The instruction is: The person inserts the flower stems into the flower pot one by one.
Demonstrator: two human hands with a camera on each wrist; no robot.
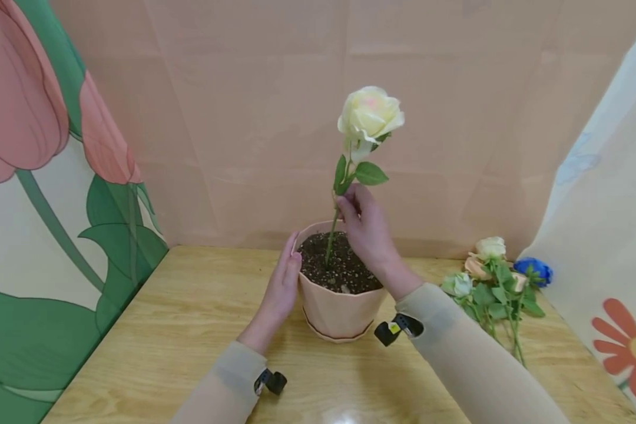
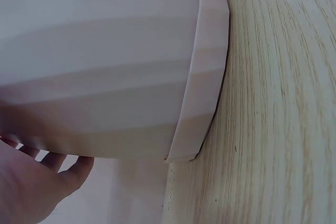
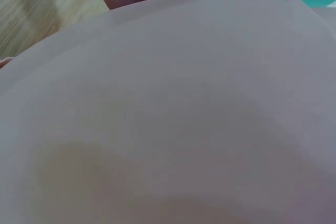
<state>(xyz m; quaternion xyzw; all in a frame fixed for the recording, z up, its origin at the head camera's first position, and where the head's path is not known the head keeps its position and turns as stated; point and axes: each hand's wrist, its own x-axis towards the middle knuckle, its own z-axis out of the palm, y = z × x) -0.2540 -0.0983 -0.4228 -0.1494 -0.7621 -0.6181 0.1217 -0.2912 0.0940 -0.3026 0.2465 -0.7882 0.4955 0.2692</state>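
A cream-white artificial rose (image 1: pixel 370 115) stands nearly upright, its green stem's lower end in the dark soil (image 1: pixel 344 277). My right hand (image 1: pixel 370 227) pinches that stem between thumb and fingers, just below the leaves. The soil fills a pale pink faceted flowerpot (image 1: pixel 339 306) with a saucer under it. On the pot's left side rests my left hand (image 1: pixel 282 284), fingers fairly straight along the wall near the rim. The left wrist view shows the fingers (image 2: pixel 79 171) against the pot wall (image 2: pixel 94 66). A sleeve (image 3: pixel 178 103) fills most of the right wrist view, hiding the right hand there.
Several artificial flowers (image 1: pixel 495 288), white, peach and blue, lie in a heap at the right of the wooden table (image 1: pixel 191 306). A plain pink backdrop (image 1: pixel 244 118) hangs behind. Printed flower cloths hang at the left (image 1: pixel 32 235) and right (image 1: pixel 615 265).
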